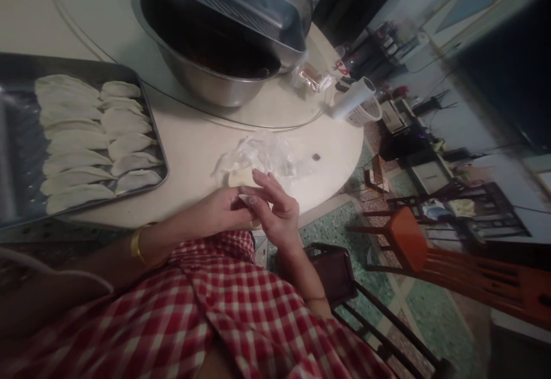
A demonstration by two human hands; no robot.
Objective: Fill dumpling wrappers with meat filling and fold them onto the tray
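Observation:
In front of my checked apron, my two hands meet at the table's edge. My left hand (224, 209) is closed, its fingers curled round a dumpling (245, 199) of which only a pale bit of dough shows. My right hand (280, 213) pinches the dough with thumb and forefinger, while its other fingers stretch outward. Just beyond the fingertips, round dough wrappers (239, 178) lie by a crumpled clear plastic bag (269, 152). To the left, a metal tray (154, 132) holds rows of folded dumplings (77, 161).
A large steel bowl (224, 89) with dark contents stands on the glass turntable (107, 40). A metal pan (241, 0) leans over its rim. Farther right are a small packet (312, 76) and a white basket (365, 111). Chairs (407, 238) stand on the floor to the right.

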